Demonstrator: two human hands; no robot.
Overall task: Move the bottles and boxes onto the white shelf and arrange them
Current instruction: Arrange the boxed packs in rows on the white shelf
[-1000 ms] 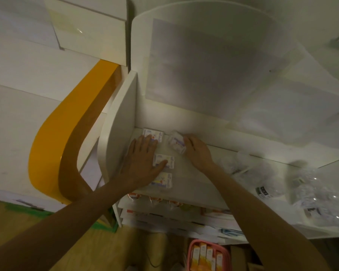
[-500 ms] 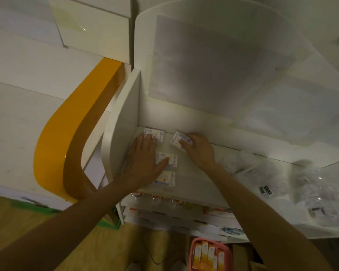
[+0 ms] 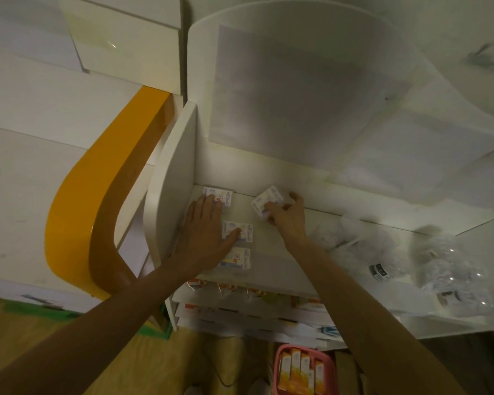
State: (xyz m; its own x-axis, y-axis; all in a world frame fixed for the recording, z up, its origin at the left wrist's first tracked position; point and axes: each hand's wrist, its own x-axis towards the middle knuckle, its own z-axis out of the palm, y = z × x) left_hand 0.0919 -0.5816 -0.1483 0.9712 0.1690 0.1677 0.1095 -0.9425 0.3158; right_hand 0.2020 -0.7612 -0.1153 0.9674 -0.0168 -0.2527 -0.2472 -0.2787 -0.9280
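Small white boxes with colourful print lie on the top board of the white shelf (image 3: 271, 252). My left hand (image 3: 204, 232) rests flat on the board, fingers straight, touching the far box (image 3: 223, 195) with its fingertips and the middle box (image 3: 244, 228) with its thumb. A third box (image 3: 240, 258) lies nearer me, partly under that hand. My right hand (image 3: 287, 216) grips a fourth box (image 3: 265, 201), tilted, near the shelf's back wall.
Clear plastic-wrapped bottles (image 3: 451, 266) lie on the right part of the shelf. Lower shelves hold more packaged goods (image 3: 240, 297). A pink basket (image 3: 303, 369) with orange boxes stands on the floor below. An orange-edged white counter (image 3: 77, 212) stands to the left.
My right hand has lifted and turned its box and carried it a little right along the back wall. My left hand stays flat on the boxes at the left.
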